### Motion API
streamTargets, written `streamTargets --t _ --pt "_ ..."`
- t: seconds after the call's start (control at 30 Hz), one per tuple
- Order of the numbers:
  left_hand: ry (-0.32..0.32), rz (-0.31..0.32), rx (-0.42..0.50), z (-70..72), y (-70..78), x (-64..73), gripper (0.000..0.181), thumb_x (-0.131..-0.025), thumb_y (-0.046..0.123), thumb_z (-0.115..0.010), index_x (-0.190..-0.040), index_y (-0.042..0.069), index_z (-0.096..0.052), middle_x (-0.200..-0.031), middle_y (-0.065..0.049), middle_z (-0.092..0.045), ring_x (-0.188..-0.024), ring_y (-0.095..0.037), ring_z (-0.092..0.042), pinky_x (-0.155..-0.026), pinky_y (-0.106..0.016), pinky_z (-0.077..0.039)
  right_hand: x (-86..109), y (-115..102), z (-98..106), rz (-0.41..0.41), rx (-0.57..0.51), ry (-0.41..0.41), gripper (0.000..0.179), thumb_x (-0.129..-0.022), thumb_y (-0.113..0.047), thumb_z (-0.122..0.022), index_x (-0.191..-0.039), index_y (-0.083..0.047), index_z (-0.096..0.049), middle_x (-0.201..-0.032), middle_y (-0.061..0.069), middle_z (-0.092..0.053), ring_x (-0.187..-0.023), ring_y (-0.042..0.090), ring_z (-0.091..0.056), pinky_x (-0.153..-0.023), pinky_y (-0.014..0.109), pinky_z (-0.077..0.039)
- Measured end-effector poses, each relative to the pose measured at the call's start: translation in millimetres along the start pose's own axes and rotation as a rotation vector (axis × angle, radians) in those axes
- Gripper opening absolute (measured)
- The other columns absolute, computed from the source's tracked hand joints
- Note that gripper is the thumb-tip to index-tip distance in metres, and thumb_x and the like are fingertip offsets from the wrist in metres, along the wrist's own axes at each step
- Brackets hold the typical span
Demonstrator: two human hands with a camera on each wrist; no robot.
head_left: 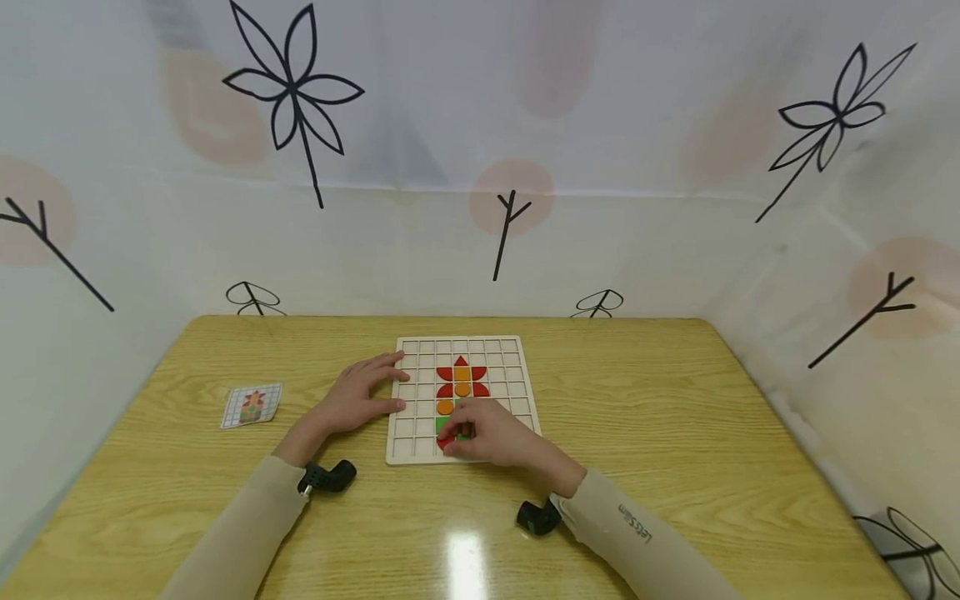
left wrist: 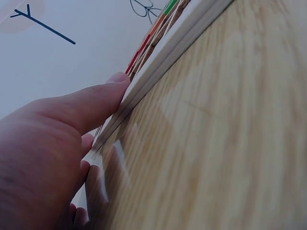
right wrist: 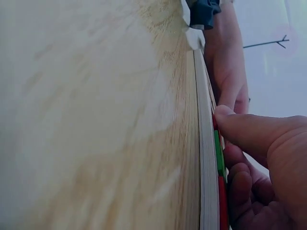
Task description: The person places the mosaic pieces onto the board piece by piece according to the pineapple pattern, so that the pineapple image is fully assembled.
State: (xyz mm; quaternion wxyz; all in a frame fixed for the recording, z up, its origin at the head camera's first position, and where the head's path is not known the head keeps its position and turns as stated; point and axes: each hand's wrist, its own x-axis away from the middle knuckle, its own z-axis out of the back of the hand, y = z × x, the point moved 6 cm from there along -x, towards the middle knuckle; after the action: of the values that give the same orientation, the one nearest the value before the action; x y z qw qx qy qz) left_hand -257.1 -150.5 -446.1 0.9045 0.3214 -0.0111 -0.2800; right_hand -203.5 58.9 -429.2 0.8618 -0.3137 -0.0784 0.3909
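A wooden grid board [head_left: 414, 442] lies on the table, its cells partly filled with flat coloured pieces. A red triangle [head_left: 461, 362] tops the pattern, above an orange square [head_left: 462, 375] and an orange circle [head_left: 446, 407]; curved red pieces flank the middle. My right hand [head_left: 487, 429] is over the lower cells, thumb and curled fingers pinching a red piece [head_left: 446, 444] in the bottom row. That piece's exact shape is partly covered. Beside it sits a green piece [right wrist: 219, 153]. My left hand [head_left: 363, 392] rests on the board's left edge, fingers extended, thumb [left wrist: 108, 93] against the side.
A small pattern card [head_left: 252, 406] with a similar coloured figure lies on the table at the left. Dark devices [head_left: 327, 477] are strapped at both wrists. The wooden table [head_left: 637, 417] meets printed cloth walls at the back and sides.
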Motion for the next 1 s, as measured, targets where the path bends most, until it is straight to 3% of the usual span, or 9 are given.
streamTargets --t 0.37,0.57,0.7,0.87,1.0 --pt "0.001 -0.005 0.002 -1.4 -0.5 -0.6 0.042 -0.093 0.038 -0.071 -0.129 0.017 -0.065 -0.159 -0.007 -0.035 -0.145 -0.036 -0.027 -0.114 -0.062 -0.013 -0.6 -0.1 0.0 -0.038 -0.008 0.002 0.011 -0.086 -0.019 -0.079 -0.096 -0.018 -0.075 -0.083 -0.014 -0.058 -0.074 0.006 -0.052 -0.066 0.023 -0.047" --pt "0.020 -0.022 0.003 0.3 -0.6 -0.7 0.040 -0.093 0.035 -0.071 -0.127 0.015 -0.066 -0.158 -0.010 -0.037 -0.144 -0.038 -0.029 -0.113 -0.063 -0.015 2.5 6.5 4.2 -0.069 -0.177 0.047 0.009 -0.089 -0.015 -0.076 -0.098 -0.017 -0.074 -0.081 -0.011 -0.062 -0.073 0.009 -0.057 -0.065 0.026 -0.050" --pt "0.019 -0.017 0.075 2.1 0.1 -1.4 0.038 -0.093 0.030 -0.071 -0.127 0.012 -0.067 -0.157 -0.011 -0.038 -0.144 -0.038 -0.030 -0.115 -0.060 -0.018 7.0 13.0 10.6 -0.089 -0.300 0.100 0.012 -0.092 -0.011 -0.073 -0.102 -0.014 -0.073 -0.087 -0.007 -0.064 -0.078 0.013 -0.060 -0.069 0.028 -0.052" --pt "0.004 0.037 0.182 7.1 -1.9 -3.2 0.032 -0.097 0.024 -0.068 -0.126 0.011 -0.066 -0.155 -0.008 -0.042 -0.144 -0.034 -0.031 -0.116 -0.056 -0.022 13.8 20.4 24.5 -0.100 -0.362 0.187 0.012 -0.093 -0.010 -0.071 -0.104 -0.012 -0.073 -0.093 -0.002 -0.066 -0.084 0.016 -0.061 -0.074 0.029 -0.054" --pt "0.026 0.056 0.191 16.0 -1.2 -4.6 0.028 -0.099 0.018 -0.064 -0.125 0.010 -0.066 -0.146 -0.009 -0.052 -0.140 -0.032 -0.039 -0.114 -0.054 -0.027 22.1 25.6 37.8 -0.120 -0.367 0.235 0.012 -0.094 -0.010 -0.069 -0.106 -0.008 -0.072 -0.098 0.002 -0.067 -0.087 0.019 -0.062 -0.076 0.028 -0.054"
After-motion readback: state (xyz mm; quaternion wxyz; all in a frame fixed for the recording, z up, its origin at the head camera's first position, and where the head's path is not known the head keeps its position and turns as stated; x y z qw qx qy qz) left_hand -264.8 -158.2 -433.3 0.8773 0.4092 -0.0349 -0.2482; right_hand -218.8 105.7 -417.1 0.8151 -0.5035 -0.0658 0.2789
